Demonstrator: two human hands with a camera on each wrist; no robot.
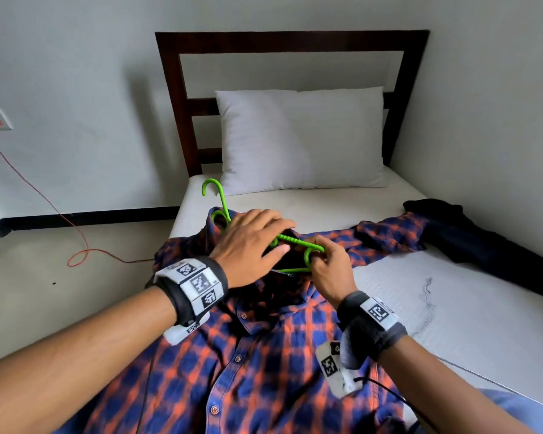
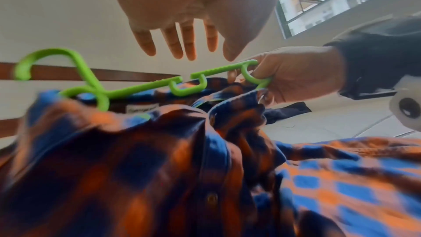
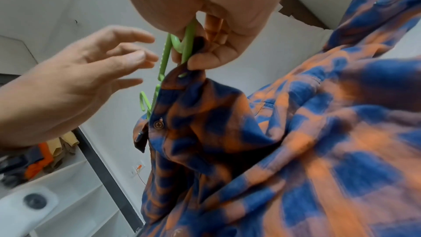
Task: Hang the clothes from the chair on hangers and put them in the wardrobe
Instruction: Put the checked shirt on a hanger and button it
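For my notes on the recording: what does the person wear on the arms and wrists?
Both forearms are bare, no sleeves. The left wrist and the right wrist each carry a black band with white blocks printed with black square codes. A thin black cable runs from the right one.

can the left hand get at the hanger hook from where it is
Probably yes. The left hand is open with fingers spread over the hanger. The hook sticks out bare beyond the shirt collar, with nothing covering it. The right hand holds the far end.
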